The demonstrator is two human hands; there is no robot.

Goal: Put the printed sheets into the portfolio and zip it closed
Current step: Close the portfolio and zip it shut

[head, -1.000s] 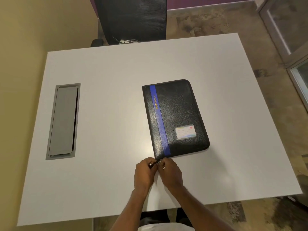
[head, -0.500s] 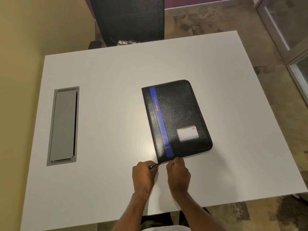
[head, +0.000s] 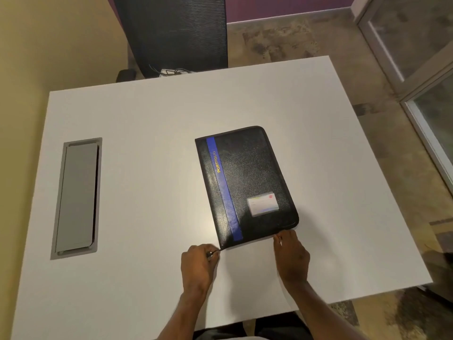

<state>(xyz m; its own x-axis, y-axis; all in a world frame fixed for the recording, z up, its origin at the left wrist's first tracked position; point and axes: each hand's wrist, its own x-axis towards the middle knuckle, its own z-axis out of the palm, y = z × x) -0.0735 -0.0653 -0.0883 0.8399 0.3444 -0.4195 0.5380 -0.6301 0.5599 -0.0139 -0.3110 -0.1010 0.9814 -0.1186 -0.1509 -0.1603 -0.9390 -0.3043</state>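
A black portfolio [head: 247, 182] with a blue stripe and a small card window lies closed on the white table [head: 147, 114]. My left hand [head: 198, 263] pinches the dark zipper tail that sticks out at the portfolio's near left corner. My right hand [head: 291, 256] sits at the near edge, close to the near right corner, fingers pinched on the zipper pull. No printed sheets are visible.
A grey cable hatch [head: 77, 197] is set into the table at the left. A dark mesh chair [head: 176, 33] stands behind the far edge. A glass door [head: 421, 57] is at the right.
My right hand has slid rightward along the portfolio's near edge, away from my left hand, which stayed at the near left corner.
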